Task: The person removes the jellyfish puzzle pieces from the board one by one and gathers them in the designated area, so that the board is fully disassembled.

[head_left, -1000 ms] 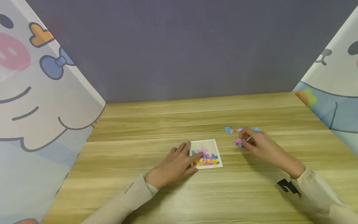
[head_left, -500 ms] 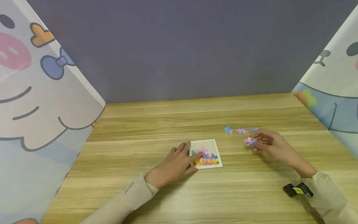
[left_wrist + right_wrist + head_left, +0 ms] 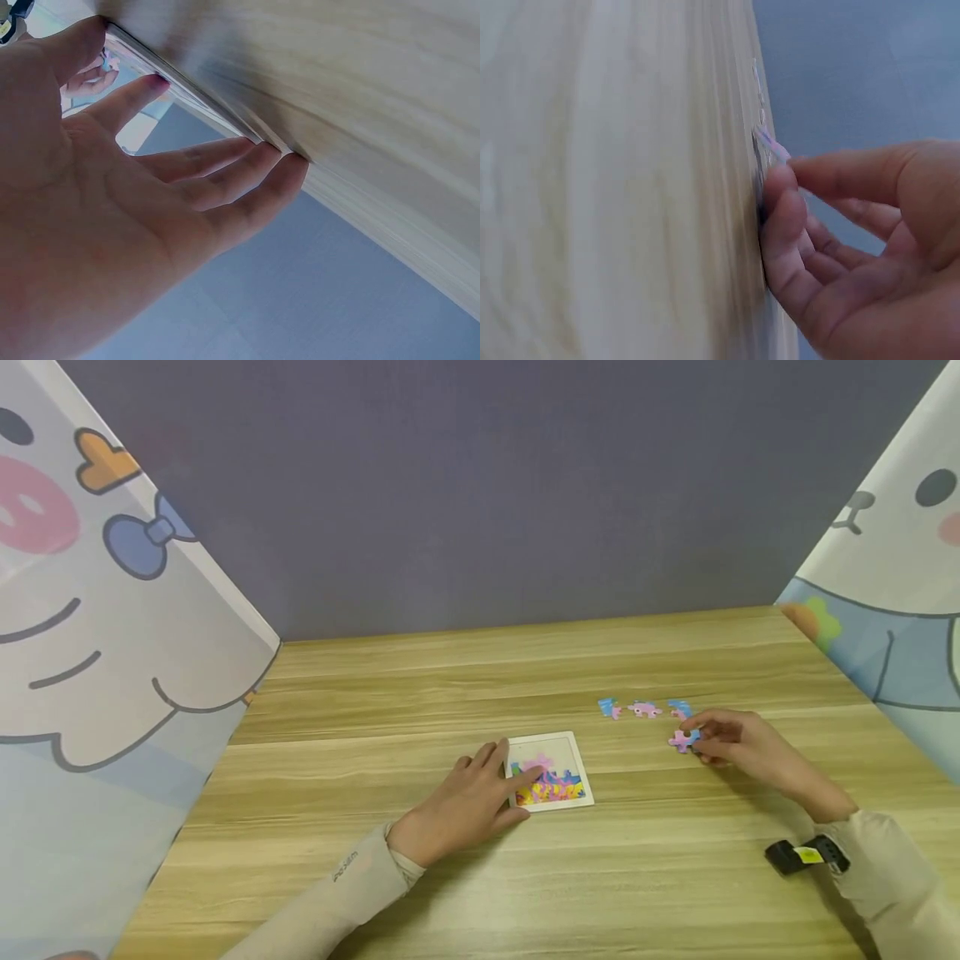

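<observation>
White tray: flat on the wooden table, touching the left hand and well apart from the right one. Bright puzzle bits fill its lower part.
Left hand: let go and spread, mostly straight; one finger rests on the bits, others touch the tray's edge.
Right hand: pinches a puzzle piece between thumb and finger.
Pinched piece: pink and blue, tilted, right of the tray.
Loose pieces: three in a row, just past the pinched piece.
Left sleeve: small dark letters, too small to read.
Right wrist: black gadget with a yellow label; its words cannot be read.
</observation>
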`<state>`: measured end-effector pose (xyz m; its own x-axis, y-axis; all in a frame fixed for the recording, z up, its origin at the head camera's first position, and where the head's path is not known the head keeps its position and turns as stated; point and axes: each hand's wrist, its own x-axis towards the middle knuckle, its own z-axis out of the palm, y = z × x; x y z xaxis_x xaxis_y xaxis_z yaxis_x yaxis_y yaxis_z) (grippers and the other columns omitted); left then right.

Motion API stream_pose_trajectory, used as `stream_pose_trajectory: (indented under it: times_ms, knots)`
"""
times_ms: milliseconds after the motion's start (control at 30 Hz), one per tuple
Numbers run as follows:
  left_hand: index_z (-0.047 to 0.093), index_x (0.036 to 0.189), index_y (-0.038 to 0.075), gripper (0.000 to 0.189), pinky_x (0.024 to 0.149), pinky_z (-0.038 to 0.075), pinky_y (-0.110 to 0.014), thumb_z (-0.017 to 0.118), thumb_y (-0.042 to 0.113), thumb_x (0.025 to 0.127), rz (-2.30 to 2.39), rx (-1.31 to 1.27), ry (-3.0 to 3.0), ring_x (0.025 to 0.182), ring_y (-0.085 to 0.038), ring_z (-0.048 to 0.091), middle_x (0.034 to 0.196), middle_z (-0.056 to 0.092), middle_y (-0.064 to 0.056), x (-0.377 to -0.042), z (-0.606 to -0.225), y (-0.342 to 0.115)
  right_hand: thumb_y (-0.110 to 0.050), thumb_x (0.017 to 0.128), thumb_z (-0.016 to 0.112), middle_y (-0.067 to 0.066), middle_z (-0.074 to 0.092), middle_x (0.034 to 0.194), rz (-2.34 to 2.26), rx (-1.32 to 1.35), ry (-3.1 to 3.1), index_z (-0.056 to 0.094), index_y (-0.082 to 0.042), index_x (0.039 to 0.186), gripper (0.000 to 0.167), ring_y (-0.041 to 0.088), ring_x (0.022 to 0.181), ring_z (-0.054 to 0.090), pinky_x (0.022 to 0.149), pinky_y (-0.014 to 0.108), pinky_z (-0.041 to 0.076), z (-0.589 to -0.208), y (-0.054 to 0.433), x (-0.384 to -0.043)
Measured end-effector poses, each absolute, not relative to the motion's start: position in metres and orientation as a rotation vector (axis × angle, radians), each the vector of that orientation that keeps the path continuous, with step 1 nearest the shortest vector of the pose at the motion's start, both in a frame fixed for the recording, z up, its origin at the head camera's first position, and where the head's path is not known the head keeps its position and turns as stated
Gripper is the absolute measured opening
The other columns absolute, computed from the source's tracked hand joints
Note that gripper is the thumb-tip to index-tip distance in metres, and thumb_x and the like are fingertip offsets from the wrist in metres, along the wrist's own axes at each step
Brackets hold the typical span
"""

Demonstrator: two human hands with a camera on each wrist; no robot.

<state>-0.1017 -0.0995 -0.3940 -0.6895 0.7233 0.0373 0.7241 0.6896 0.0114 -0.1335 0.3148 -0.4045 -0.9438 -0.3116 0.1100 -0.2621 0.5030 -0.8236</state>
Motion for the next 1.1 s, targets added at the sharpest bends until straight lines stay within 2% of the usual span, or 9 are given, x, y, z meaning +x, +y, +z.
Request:
stream_pose_trajectory:
  times_ms: [333,500,733,1100]
  knots:
    - [0.045,0.151,0.030,0.057,0.092,0.051,-0.054,0.054,0.052,0.099,-0.023,-1.219,-2.848,0.134,-0.040,0.046,0.147,0.041,-0.027,-0.1006,-0.3955,-0.1003,0.002,0.092,0.067,0.008,0.064,0.075,-1.320,-0.524,2.838,0.068,0.003,0.108,0.016,0.012,0.052,0.054,0.044,0.027,0.046,-0.4108,0.3118,-0.1346]
    - [0.047,0.150,0.029,0.056,0.091,0.052,-0.054,0.055,0.052,0.099,-0.013,-1.219,-2.820,0.132,-0.040,0.047,0.145,0.043,-0.027,-0.1008,-0.3967,-0.0999,0.001,0.089,0.069,0.007,0.064,0.081,-1.222,-0.494,2.944,0.071,0.000,0.106,0.017,0.008,0.057,0.054,0.045,0.026,0.045,-0.4083,0.3115,-0.1327]
    - [0.047,0.150,0.028,0.057,0.089,0.052,-0.052,0.057,0.049,0.098,-0.017,-1.231,-2.802,0.130,-0.040,0.049,0.143,0.044,-0.028,-0.1008,-0.3952,-0.0986,-0.001,0.087,0.073,0.007,0.068,0.089,-1.140,-0.477,3.009,0.073,-0.002,0.106,0.019,0.001,0.072,0.058,0.056,0.023,0.047,-0.4063,0.3128,-0.1302]
    - [0.049,0.149,0.028,0.056,0.088,0.054,-0.052,0.057,0.051,0.098,0.007,-1.229,-2.782,0.129,-0.040,0.050,0.143,0.045,-0.028,-0.1013,-0.3962,-0.0994,-0.002,0.087,0.073,0.007,0.069,0.090,-1.100,-0.501,3.032,0.074,-0.005,0.103,0.016,0.003,0.071,0.053,0.057,0.023,0.044,-0.4071,0.3143,-0.1317]
